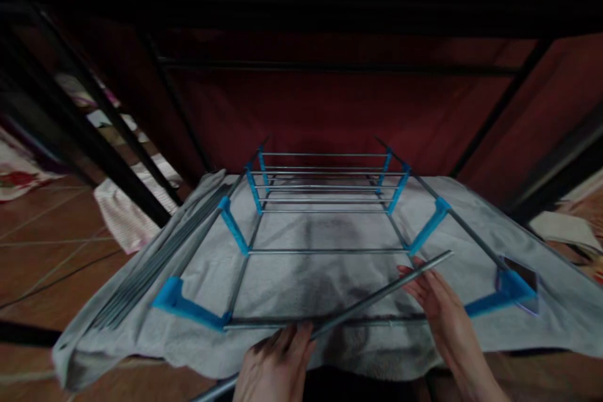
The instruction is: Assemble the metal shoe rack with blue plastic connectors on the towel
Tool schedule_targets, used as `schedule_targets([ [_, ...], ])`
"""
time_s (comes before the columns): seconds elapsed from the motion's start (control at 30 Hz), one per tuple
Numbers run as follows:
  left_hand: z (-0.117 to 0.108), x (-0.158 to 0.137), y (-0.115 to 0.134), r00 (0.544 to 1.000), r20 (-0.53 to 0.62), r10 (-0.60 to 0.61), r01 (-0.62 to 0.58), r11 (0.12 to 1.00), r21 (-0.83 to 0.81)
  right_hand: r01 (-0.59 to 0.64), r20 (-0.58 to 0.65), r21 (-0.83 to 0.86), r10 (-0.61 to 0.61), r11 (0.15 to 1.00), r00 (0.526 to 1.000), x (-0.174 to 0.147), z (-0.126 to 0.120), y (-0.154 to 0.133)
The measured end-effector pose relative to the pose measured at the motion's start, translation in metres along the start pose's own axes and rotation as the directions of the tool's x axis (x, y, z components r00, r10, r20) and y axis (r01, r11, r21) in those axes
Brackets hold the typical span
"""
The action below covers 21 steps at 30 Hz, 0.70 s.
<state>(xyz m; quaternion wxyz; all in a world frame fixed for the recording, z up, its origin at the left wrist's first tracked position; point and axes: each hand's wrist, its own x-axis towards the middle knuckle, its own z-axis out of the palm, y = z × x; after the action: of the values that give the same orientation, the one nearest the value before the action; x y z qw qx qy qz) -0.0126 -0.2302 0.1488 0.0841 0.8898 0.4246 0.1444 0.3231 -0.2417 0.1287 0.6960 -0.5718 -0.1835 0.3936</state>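
Note:
A loose grey metal tube (372, 298) slants across the front of a rack frame, its far end up at the right and its near end running out of view at bottom left. My left hand (276, 361) is closed around its lower part. Near the upper end, my right hand (440, 311) grips the tube between thumb and fingers. Beneath and beyond lies the rack frame, made of thin metal rods (330, 251) joined by blue plastic brackets (193, 311). The tube passes above the frame's front rod (264, 325); whether they touch, I cannot tell.
Several spare metal tubes (151, 267) lie bundled on the left of the grey cloth (320, 289). A dark phone-like object (530, 279) rests beside the right front bracket. Dark metal bars (117, 169) and a red backing (330, 100) surround the cloth.

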Motion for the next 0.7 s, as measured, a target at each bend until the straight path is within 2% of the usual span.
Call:
schedule_targets([
  [0.13,-0.008,0.023,0.016,1.0,-0.013,-0.002,0.003,0.998,0.058,-0.074,0.021,0.076,0.073,0.994,0.997,0.019,0.002,-0.01],
  [0.33,0.004,0.06,0.029,0.995,0.088,-0.056,0.054,0.998,0.017,-0.123,0.001,0.121,0.123,0.985,0.992,0.045,-0.008,-0.002],
  [0.5,0.014,0.073,0.03,0.994,0.111,0.016,-0.016,1.0,-0.006,-0.225,-0.022,0.09,0.228,0.97,0.973,0.061,-0.029,0.018],
  [0.7,0.008,0.079,0.028,0.993,0.047,0.111,-0.114,0.99,0.079,-0.337,0.005,0.0,0.337,0.942,0.942,0.07,-0.046,0.032],
])
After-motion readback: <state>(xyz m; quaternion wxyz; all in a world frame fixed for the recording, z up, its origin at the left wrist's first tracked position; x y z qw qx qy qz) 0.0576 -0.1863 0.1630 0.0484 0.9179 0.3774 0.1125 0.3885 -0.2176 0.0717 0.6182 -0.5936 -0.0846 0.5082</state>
